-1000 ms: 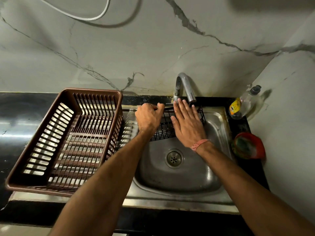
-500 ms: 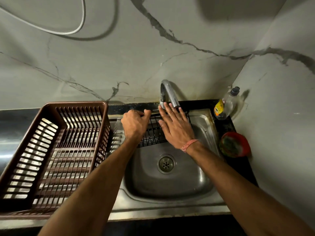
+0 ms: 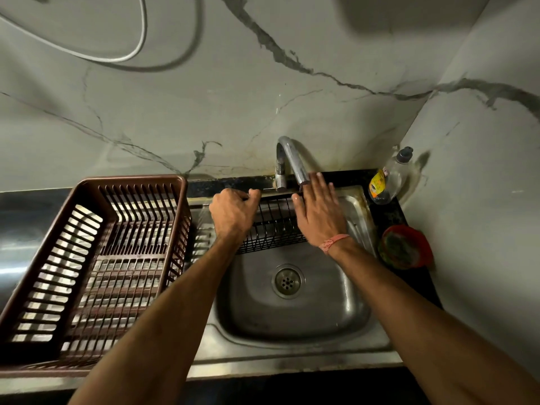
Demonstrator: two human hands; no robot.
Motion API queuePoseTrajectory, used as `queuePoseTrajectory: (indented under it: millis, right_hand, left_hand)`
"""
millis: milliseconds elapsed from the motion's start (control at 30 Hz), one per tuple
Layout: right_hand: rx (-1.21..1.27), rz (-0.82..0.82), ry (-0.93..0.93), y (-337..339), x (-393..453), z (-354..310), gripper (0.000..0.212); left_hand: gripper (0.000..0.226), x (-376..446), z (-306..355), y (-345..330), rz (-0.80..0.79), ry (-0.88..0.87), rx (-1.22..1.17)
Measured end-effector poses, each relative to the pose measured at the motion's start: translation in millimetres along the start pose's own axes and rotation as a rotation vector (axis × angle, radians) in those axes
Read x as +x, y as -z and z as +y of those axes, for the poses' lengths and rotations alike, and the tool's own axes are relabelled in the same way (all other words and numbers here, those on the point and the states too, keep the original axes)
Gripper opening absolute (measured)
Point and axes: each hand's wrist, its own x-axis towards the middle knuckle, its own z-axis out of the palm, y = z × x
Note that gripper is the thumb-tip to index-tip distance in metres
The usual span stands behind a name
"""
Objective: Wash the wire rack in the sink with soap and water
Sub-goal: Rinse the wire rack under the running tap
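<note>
Against the sink's back wall leans the black wire rack, partly hidden by both hands. Left hand grips its top edge with curled fingers; right hand lies flat, fingers straight, under the tap. Soap bottle's yellow label seems unreadable.

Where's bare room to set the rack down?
Sink floor around the drain, nearer than the rack, is bare. The brown basket looks empty too. Crowded: the right ledge, with soap bottle and red dish.
</note>
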Motion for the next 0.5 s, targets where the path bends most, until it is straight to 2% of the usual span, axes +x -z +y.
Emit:
queuePoseTrajectory:
  millis: [67,200,267,400,500]
  right_hand:
    - [0.012,0.009,-0.074,-1.3,-1.5,-7.6,0.079]
    - [-0.034,0.102,0.247,-6.5,-13.2,-38.8,0.066]
    - [-0.008,0.115,0.295,-3.0,-8.8,-34.7,0.06]
    - [0.132,0.134,0.161,7.1,7.2,-14.1,0.04]
    - [0.122,0.131,0.112,8.1,17.7,-8.2,0.047]
  left_hand:
    - [0.058,0.5,4.0,0.1,0.013,-0.012,0.011]
    - [0.058,-2.9,14.3,-7.1,0.019,-0.05,0.0]
    - [0.058,-2.1,12.1,-8.6,0.001,-0.055,-0.012]
    - [0.057,-2.1,6.9,-6.6,-0.042,-0.077,-0.03]
    - [0.058,-1.3,6.0,-8.6,-0.094,-0.072,-0.083]
